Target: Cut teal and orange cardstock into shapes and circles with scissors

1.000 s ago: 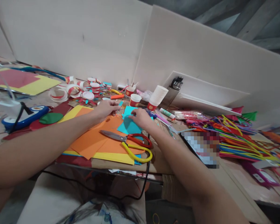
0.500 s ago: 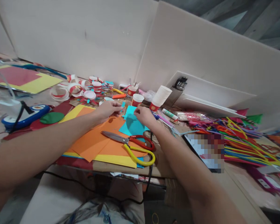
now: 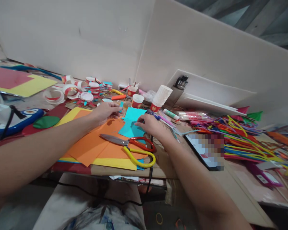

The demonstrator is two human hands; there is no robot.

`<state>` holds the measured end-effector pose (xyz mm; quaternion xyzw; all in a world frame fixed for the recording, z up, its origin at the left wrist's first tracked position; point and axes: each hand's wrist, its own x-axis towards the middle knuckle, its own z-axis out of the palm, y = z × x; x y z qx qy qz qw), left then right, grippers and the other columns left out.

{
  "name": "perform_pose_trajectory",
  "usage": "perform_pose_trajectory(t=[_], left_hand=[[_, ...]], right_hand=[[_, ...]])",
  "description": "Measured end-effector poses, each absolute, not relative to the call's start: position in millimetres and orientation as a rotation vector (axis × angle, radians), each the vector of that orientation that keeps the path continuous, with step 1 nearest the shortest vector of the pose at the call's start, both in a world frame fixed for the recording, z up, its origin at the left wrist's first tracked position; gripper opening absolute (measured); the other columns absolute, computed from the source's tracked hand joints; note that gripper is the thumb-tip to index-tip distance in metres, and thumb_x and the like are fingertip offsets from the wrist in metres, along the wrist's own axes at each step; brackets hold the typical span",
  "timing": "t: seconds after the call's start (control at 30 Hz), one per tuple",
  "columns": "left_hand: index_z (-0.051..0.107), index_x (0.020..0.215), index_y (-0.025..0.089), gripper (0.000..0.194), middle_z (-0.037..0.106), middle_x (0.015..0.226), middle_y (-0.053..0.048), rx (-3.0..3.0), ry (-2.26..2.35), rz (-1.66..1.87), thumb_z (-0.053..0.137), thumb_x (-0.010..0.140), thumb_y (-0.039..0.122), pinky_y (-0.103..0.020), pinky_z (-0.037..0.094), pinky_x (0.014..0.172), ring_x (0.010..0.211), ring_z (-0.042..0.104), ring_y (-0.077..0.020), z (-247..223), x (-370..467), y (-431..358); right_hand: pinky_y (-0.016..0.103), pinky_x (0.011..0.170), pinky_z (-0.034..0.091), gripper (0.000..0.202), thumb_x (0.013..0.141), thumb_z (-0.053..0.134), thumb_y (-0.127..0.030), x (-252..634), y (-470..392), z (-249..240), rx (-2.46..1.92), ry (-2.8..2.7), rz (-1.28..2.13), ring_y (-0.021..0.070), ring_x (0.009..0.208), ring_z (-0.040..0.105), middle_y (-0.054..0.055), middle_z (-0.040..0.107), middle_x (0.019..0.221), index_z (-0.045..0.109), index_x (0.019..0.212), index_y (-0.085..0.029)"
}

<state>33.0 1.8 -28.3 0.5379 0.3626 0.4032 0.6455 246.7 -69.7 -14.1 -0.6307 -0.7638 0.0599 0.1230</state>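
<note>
Far left, a yellow sheet (image 3: 42,87) is partly covered by a pink one (image 3: 8,79), both laid flat on the cluttered worktop (image 3: 37,99). Nearer the front edge, a green paper oval (image 3: 46,122) can be spotted just beside a chunky blue and white gadget (image 3: 30,117). Behind those, a bunch of cut-up paper cups (image 3: 72,91) is scattered about.

Then come the hands. A little turquoise strip (image 3: 121,105) is pinched upright between the thumb and fingers of the left hand (image 3: 106,111), pretty much closed, above the orange paper (image 3: 88,148). Big scissors (image 3: 125,142), one handle red and one yellow, have been left lying on that orange pile, blades pointed left. A turquoise sheet (image 3: 131,126) is spread between the hands, and the right hand (image 3: 147,124) is held over its right side, fingers loosely curled; whether any paper is gripped there can't be told.

Behind, a stack of paper cups (image 3: 162,95) is tilted right. Further right, a phone (image 3: 199,150) with a partly blurred screen is followed by a heap of colourful pipe cleaners (image 3: 244,147).
</note>
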Motion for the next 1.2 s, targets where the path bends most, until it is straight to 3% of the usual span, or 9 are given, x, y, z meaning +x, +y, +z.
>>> perform_pose_trajectory(t=[0.1,0.27,0.37,0.6,0.8,0.97,1.2], left_hand=[[0.064,0.070,0.010,0.013,0.062,0.058,-0.003,1.238,0.823,0.911,0.071,0.073,0.020,-0.016,0.045,0.048,0.049,0.056,-0.0069,-29.8,32.7,3.5],[0.064,0.072,0.010,0.014,0.063,0.059,-0.003,1.251,0.824,0.895,0.071,0.073,0.022,-0.017,0.044,0.048,0.050,0.056,-0.0074,-31.7,32.3,4.5],[0.063,0.072,0.011,0.013,0.062,0.058,-0.003,1.262,0.832,0.894,0.071,0.072,0.022,-0.017,0.043,0.047,0.049,0.055,-0.0074,-29.8,32.3,2.2],[0.064,0.069,0.012,0.017,0.057,0.053,-0.001,1.421,0.906,0.892,0.068,0.074,0.027,-0.019,0.036,0.044,0.046,0.049,-0.0071,-25.4,33.8,-6.0],[0.068,0.074,0.015,0.021,0.056,0.056,0.001,1.599,0.950,0.935,0.069,0.072,0.036,-0.022,0.036,0.049,0.049,0.047,-0.0077,-27.8,34.8,-9.3],[0.070,0.074,0.016,0.018,0.052,0.051,0.002,1.642,0.966,0.926,0.071,0.070,0.034,-0.023,0.033,0.048,0.047,0.043,-0.0080,-26.6,35.4,-12.5],[0.069,0.076,0.014,0.023,0.064,0.064,-0.004,1.589,0.864,0.861,0.071,0.072,0.036,-0.022,0.037,0.047,0.051,0.052,-0.0093,-28.9,35.5,-10.7]], right_hand=[[0.025,0.067,0.041,0.026,0.077,0.069,-0.039,238.6,-68.5,-22.7,-1.873,-2.211,0.111,0.0175,0.079,0.060,0.010,0.068,0.090,0.069,0.087,-0.015],[0.023,0.060,0.038,0.007,0.078,0.066,-0.022,235.7,-70.0,-20.8,-1.937,-2.233,0.186,0.0146,0.069,0.059,0.006,0.069,0.079,0.069,0.077,-0.016],[0.022,0.059,0.038,0.005,0.077,0.063,-0.016,243.1,-73.0,-12.2,-1.903,-2.216,0.230,0.0130,0.068,0.059,0.004,0.069,0.078,0.069,0.076,-0.016],[0.021,0.060,0.038,0.005,0.077,0.064,-0.014,262.0,-71.2,-6.2,-1.803,-2.142,0.174,0.0113,0.066,0.057,0.002,0.068,0.075,0.068,0.076,-0.015],[0.023,0.066,0.041,0.012,0.080,0.066,-0.023,253.6,-72.0,-8.3,-1.812,-2.176,0.187,0.0143,0.078,0.060,0.006,0.070,0.089,0.070,0.089,-0.015],[0.026,0.074,0.042,0.011,0.077,0.068,-0.015,248.0,-67.3,-16.5,-1.849,-2.295,0.226,0.0182,0.086,0.060,0.009,0.070,0.093,0.070,0.088,-0.014],[0.024,0.067,0.038,0.004,0.078,0.063,-0.011,245.4,-64.3,-17.2,-1.865,-2.358,0.228,0.0167,0.081,0.057,0.007,0.066,0.086,0.065,0.079,-0.015]])
